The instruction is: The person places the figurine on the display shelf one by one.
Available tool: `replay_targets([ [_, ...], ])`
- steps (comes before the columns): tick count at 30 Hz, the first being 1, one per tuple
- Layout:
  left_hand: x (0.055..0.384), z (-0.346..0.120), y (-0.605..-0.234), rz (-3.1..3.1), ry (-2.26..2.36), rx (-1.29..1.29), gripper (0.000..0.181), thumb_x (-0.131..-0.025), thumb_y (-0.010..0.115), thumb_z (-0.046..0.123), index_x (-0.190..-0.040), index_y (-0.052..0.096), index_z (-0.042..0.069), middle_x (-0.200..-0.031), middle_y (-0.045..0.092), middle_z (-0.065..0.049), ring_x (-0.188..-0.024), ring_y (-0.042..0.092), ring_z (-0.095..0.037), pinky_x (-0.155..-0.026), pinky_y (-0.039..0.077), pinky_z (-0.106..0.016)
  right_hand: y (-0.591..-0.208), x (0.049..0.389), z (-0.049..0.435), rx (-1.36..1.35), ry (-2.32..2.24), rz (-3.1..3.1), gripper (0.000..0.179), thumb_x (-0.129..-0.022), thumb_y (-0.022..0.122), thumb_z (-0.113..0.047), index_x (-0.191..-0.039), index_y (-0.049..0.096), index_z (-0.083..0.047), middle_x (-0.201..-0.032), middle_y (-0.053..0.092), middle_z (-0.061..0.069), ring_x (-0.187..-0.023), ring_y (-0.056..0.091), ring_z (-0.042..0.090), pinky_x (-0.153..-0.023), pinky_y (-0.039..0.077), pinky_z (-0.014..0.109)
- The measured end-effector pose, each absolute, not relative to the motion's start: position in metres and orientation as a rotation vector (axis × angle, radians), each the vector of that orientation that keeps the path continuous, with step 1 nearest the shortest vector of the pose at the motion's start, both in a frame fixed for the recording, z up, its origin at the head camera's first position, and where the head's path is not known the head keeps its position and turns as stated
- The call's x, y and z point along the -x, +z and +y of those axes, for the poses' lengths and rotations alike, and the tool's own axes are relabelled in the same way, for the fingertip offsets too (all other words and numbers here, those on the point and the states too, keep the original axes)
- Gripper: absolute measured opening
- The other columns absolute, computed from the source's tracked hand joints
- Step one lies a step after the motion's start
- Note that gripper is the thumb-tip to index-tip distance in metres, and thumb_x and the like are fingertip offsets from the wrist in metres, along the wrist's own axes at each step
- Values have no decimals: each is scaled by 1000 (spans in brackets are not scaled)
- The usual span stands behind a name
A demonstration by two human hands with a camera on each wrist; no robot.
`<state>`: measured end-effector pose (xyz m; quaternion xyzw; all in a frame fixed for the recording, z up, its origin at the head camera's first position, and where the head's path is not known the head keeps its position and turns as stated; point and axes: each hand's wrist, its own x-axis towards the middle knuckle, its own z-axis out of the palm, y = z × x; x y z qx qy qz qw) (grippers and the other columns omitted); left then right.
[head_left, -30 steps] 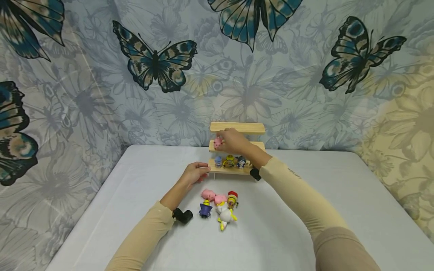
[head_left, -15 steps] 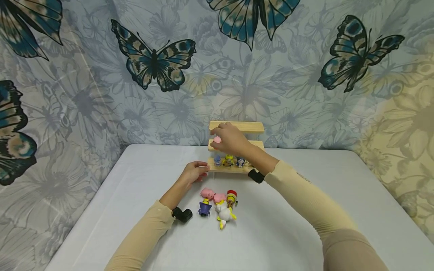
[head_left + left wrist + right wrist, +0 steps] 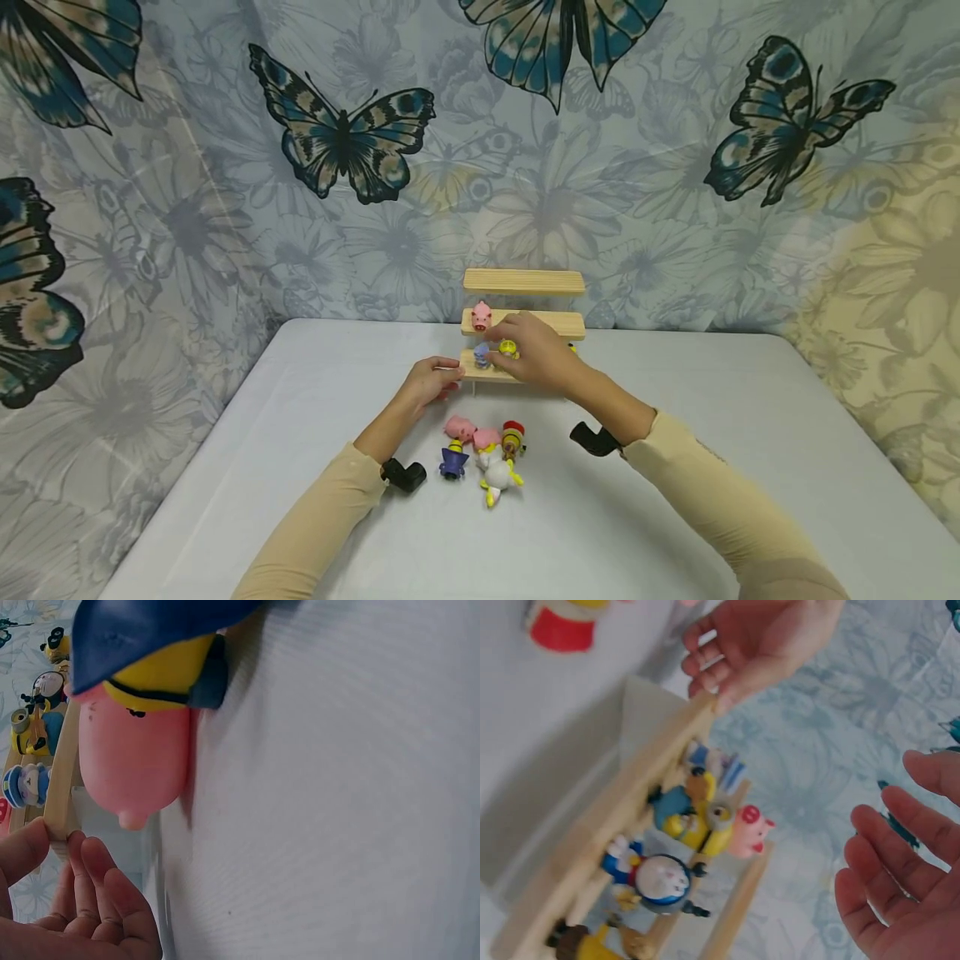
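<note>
My left hand (image 3: pixel 430 383) pinches the left end of the lowest plank of a three-tier wooden shelf (image 3: pixel 523 282) between thumb and fingers, as the left wrist view shows close up. A pink pig figure (image 3: pixel 482 317) stands at the left end of the middle plank. My right hand (image 3: pixel 536 354) hovers before the shelf, its fingers loose and holding nothing in the right wrist view. The lowest plank bears a blue-hatted figure (image 3: pixel 714 761), a yellow minion figure (image 3: pixel 694 817), a dark-haired figure (image 3: pixel 660 881) and another yellow figure (image 3: pixel 600 945); my right hand partly covers this row in the head view.
On the white table (image 3: pixel 637 517), in front of the shelf, lie a pink pig (image 3: pixel 460 428), another pink figure (image 3: pixel 487 438), a minion with a blue cape (image 3: pixel 453 462), a red-topped minion (image 3: pixel 513 439) and a white-and-yellow figure (image 3: pixel 498 477). Patterned cloth (image 3: pixel 525 217) hangs behind.
The right hand has set the pink pig on the middle plank, let go of it and drawn back down and right. The left hand stays on the shelf's end.
</note>
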<state>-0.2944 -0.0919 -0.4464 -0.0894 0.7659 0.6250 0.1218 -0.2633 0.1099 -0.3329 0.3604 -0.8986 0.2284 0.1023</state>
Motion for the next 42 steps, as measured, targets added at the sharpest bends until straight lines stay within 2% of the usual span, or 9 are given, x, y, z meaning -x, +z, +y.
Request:
replay_targets([
  [9,294,-92,-446,2218,1820,283,32,-93,66,22,-122,63,8,-100,71,-6,-79,63,-11,-65,46,-24,-353,244,129,-1119,699,-2664,17,-90,70,-16,-105,73,-8,-102,70,7,-95,61,24,-79,50,38],
  [15,294,-91,-446,2218,1827,283,32,-93,66,21,-122,63,8,-97,71,-7,-75,61,-10,-63,45,-24,-365,240,138,-1159,680,-2736,16,-90,68,-14,-105,72,-9,-102,68,3,-98,61,24,-82,51,38],
  [22,293,-91,-446,2217,1825,292,32,-93,65,21,-123,62,8,-99,71,-7,-75,62,-11,-63,45,-24,-373,238,142,-1237,574,-2832,20,-91,67,-14,-109,71,-9,-106,67,5,-102,61,23,-86,52,39],
  [35,293,-92,-446,2214,1828,284,33,-93,66,21,-123,62,8,-94,70,-2,-75,61,-10,-63,46,-23,-390,238,145,-1283,498,-2924,25,-87,72,-15,-111,70,-7,-110,68,5,-104,62,24,-86,52,39],
  [42,294,-93,-447,2214,1826,272,34,-93,65,22,-124,61,8,-95,71,-1,-75,61,-9,-63,47,-22,-405,236,143,-1284,432,-2961,27,-83,76,-14,-109,71,-8,-106,67,6,-100,61,23,-85,52,37],
])
